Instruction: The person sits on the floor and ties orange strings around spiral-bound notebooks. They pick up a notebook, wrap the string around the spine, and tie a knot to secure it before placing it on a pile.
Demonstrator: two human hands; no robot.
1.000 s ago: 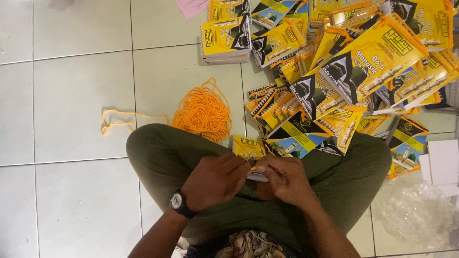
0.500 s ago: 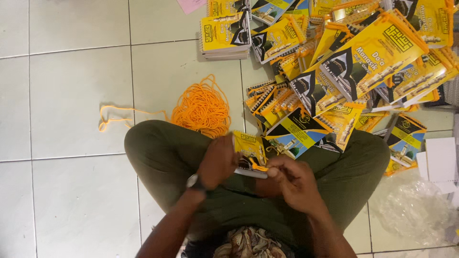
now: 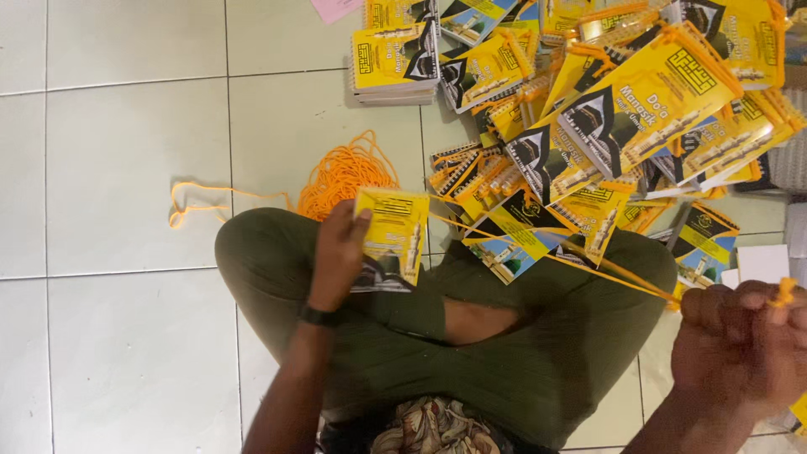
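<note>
Right hand (image 3: 740,345): blurring, frame edge clipping knuckles. Booklet pile (image 3: 605,109): top and right edges cropping it. Left hand (image 3: 339,252): covering lower corner of held booklet (image 3: 391,240).

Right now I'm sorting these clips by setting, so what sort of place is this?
Probably an informal indoor workspace, a home or small workshop floor. The person sits cross-legged on white floor tiles, beside a heap of yellow booklets and a tangle of orange cord, with no table in view.
</note>
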